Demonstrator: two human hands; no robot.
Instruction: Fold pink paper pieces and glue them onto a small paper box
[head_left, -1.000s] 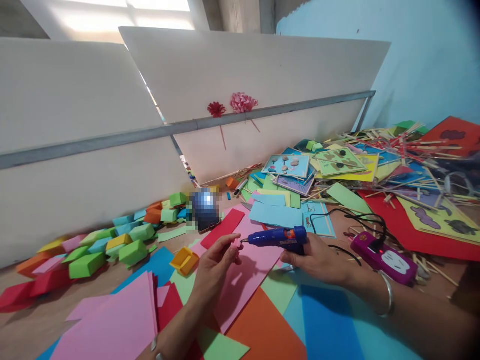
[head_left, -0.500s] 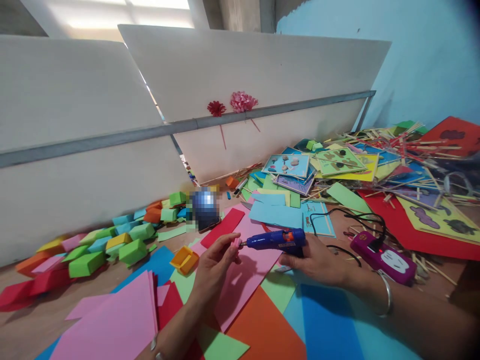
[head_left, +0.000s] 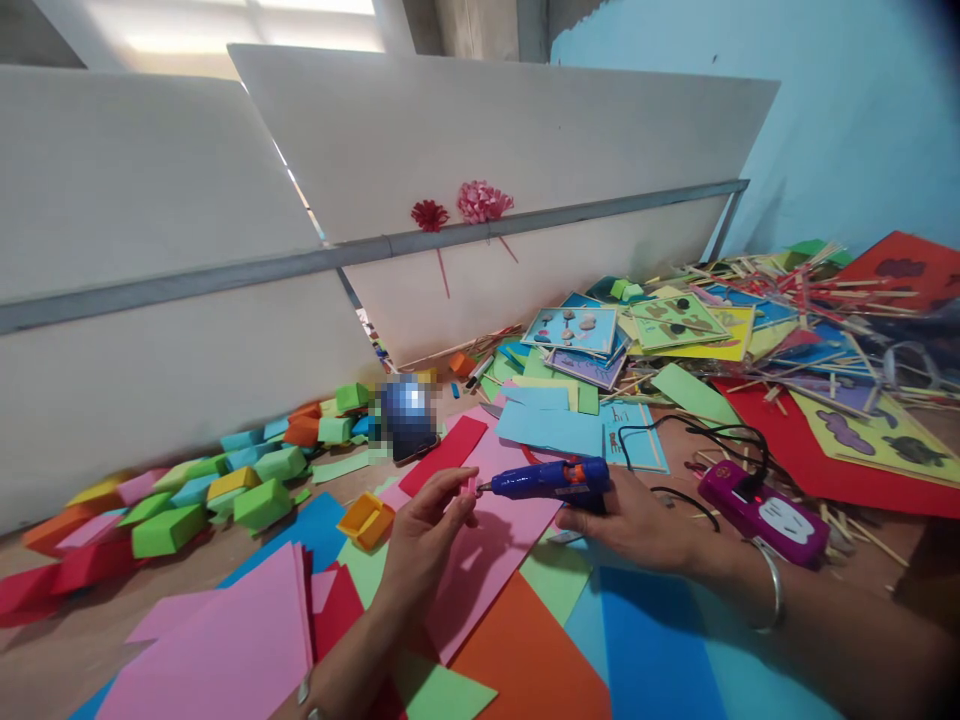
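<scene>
My right hand (head_left: 634, 520) grips a blue glue gun (head_left: 551, 480) by its handle, nozzle pointing left. The nozzle tip touches a small pink paper piece (head_left: 471, 486) pinched between the fingers of my left hand (head_left: 424, 545). Both hands hover over a pink paper sheet (head_left: 495, 540) lying on the table. A black cord runs from the glue gun to a purple power strip (head_left: 754, 512) on the right.
Coloured paper sheets cover the near table (head_left: 60, 650). Several folded paper boxes (head_left: 255, 480) line the left, with a yellow one (head_left: 366, 520) near my left hand. Craft cards and sticks pile up (head_left: 750, 330) at the right. White boards (head_left: 480, 150) carrying two paper flowers (head_left: 465, 208) stand behind.
The glue gun has shifted slightly left so that its nozzle meets the pink piece in my left hand. Otherwise both hands stay in place.
</scene>
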